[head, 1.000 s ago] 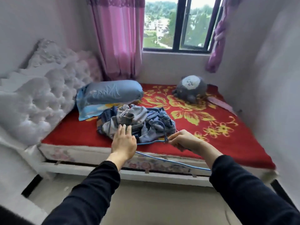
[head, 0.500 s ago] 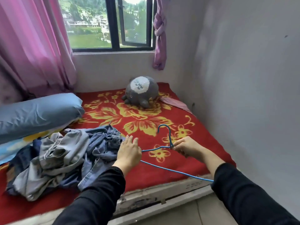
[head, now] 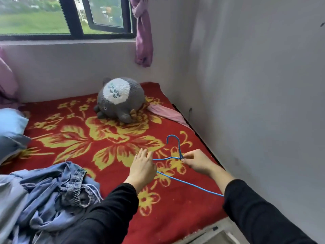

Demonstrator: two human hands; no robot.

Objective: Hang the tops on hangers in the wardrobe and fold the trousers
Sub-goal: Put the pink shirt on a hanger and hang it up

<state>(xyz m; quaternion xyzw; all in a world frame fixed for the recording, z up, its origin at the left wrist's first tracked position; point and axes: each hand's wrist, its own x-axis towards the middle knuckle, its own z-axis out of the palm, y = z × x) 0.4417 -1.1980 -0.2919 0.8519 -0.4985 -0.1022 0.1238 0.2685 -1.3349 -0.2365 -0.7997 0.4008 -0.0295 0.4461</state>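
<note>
2 arms in black sleeves point(head: 255, 208) are stretching out over the near right corner of the bed point(head: 177, 226), which is lying under a red blanket point(head: 73, 138) with yellow flowers. The right hand point(head: 198, 162) is pinching a blue wire hanger point(head: 186, 182) at its neck, just below the hook, between thumb and fingertips. The hook is pointing toward the far edge of the bed, and the long bottom wire is running back to the right sleeve. The left hand point(head: 142, 166) is hovering flat and relaxed, its fingers straight and gripping nothing. The hanger's left shoulder is ending right at this hand's edge, though whether the 2 are touching is not clear.

At the near left corner, a pile of clothes point(head: 49, 191) in blue and grey is lying crumpled, with an elastic waistband showing on top. It is sitting well apart from the hanger.

Near the far edge, 1 grey and white plush toy point(head: 119, 99) is resting on the blanket, with a pink cloth point(head: 167, 113) lying just beside it along the right edge. A blue pillow point(head: 10, 120) is showing at the left edge. Above the bed, a dark-framed window point(head: 77, 18) is standing ajar, and a knotted purple curtain point(head: 143, 37) is hanging at its right side.
</note>
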